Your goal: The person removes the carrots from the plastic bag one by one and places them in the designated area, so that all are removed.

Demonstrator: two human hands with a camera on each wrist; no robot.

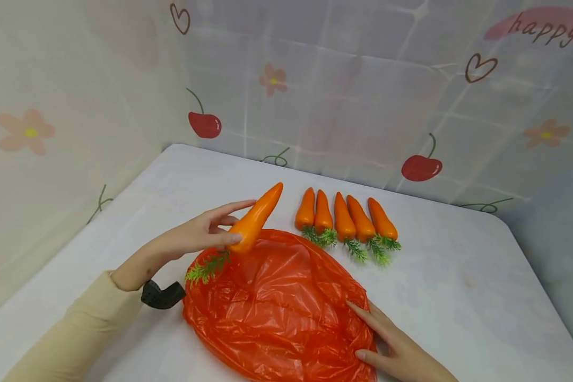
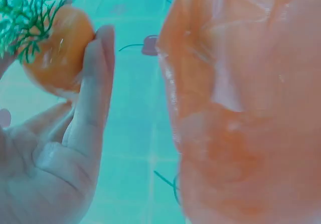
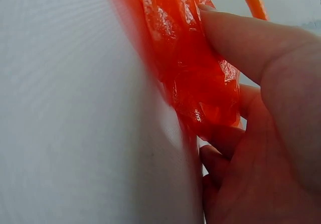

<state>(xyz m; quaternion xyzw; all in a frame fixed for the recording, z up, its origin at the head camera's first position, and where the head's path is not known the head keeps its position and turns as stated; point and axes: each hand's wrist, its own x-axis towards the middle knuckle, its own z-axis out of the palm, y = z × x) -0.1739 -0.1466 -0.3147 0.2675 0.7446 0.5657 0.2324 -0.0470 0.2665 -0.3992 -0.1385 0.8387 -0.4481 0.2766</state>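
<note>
My left hand (image 1: 198, 229) grips an orange carrot (image 1: 259, 216) near its thick end, with the tip pointing up and away to the right. Its feathery green top (image 1: 210, 267) hangs over the left rim of a red plastic bag (image 1: 286, 302). In the left wrist view the thick end of the carrot (image 2: 67, 48) shows between thumb and fingers. At the bag's right side, my right hand (image 1: 393, 339) holds the plastic; in the right wrist view the bag's gathered edge (image 3: 200, 78) lies between the thumb and the fingers. The bag's inside is only partly visible.
Several more carrots (image 1: 344, 217) with green tops lie in a row on the white table (image 1: 458, 286), behind the bag. A black wrist device (image 1: 163, 295) sits by the left sleeve. A printed curtain (image 1: 344, 106) stands behind the table.
</note>
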